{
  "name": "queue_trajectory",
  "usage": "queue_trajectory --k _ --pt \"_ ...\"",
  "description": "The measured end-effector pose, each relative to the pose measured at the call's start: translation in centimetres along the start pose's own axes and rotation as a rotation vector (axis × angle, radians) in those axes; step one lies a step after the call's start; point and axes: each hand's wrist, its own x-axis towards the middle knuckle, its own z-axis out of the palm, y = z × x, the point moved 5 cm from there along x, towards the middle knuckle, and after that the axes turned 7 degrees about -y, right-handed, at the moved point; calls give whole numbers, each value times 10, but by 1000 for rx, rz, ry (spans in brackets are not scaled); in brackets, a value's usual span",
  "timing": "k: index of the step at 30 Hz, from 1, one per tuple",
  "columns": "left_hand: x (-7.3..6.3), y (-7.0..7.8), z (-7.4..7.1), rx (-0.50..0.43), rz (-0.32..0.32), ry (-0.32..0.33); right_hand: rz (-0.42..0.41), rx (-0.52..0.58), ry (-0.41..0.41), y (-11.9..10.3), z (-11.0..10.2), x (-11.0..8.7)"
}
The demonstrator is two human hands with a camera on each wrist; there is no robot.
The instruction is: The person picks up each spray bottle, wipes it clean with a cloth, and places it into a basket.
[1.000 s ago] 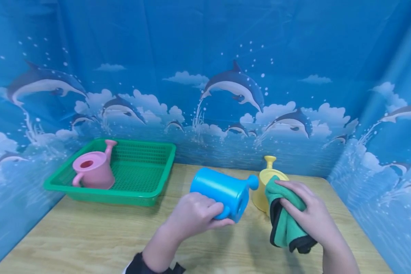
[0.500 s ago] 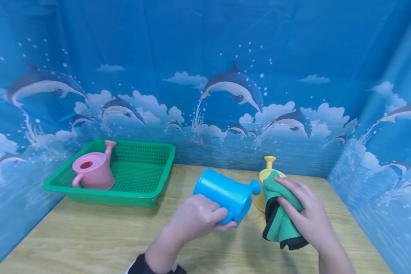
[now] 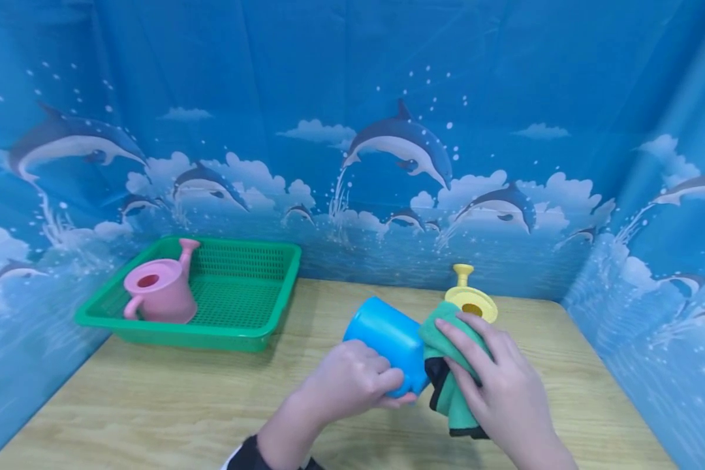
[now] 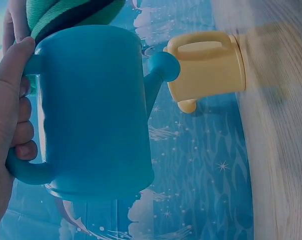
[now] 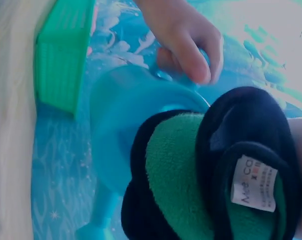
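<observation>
My left hand (image 3: 358, 382) grips the handle of a blue watering can (image 3: 384, 336), which is tipped on its side, its base up to the left and its top toward the right. In the left wrist view its round spout head (image 4: 164, 66) shows. My right hand (image 3: 499, 385) holds a folded green cloth (image 3: 437, 343) with black edging against the can's top end, hiding the opening and spout in the head view. A white label (image 5: 254, 183) shows on the cloth in the right wrist view. Just behind that hand stands a yellow watering can (image 3: 459, 297), partly covered by it.
At the left of the wooden table (image 3: 170, 398) sits a green plastic basket (image 3: 223, 336). A pink watering can (image 3: 167, 300) stands inside it, at its left end. A blue curtain (image 3: 270, 78) printed with dolphins surrounds the table at the back and sides.
The right hand has brought the cloth leftward from in front of the yellow watering can onto the blue one's top. The left hand has shifted the blue can slightly right and nearer.
</observation>
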Motion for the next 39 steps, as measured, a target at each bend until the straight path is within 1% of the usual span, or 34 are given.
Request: queue_trajectory --k 1,3,9,12,15,21,24,29,31,35,39 --pt "0 0 0 -4 2 -2 -14 -36 -9 -3 1 0" --pt "0 1 1 -4 3 -6 -36 -67 -28 -7 3 0" --pt "-1 0 3 6 2 -16 -75 -97 -106 -17 7 -2" --pt "-1 0 2 19 8 -6 -102 -133 -143 -20 7 -3" --pt "0 2 3 25 21 20 -128 -175 -178 -23 7 -5" --pt "-1 8 1 57 44 99 -157 -223 -242 -28 9 -5" --pt "-3 8 0 75 49 124 -161 -246 -292 -32 10 0" --pt "-5 7 -6 128 76 186 -159 -294 -374 -39 9 14" --pt "-5 7 -9 153 91 217 -163 -312 -384 -41 8 18" --pt "-3 6 -14 202 105 269 -174 -329 -362 -45 7 25" --pt "-1 6 -18 218 101 279 -187 -337 -341 -48 9 34"
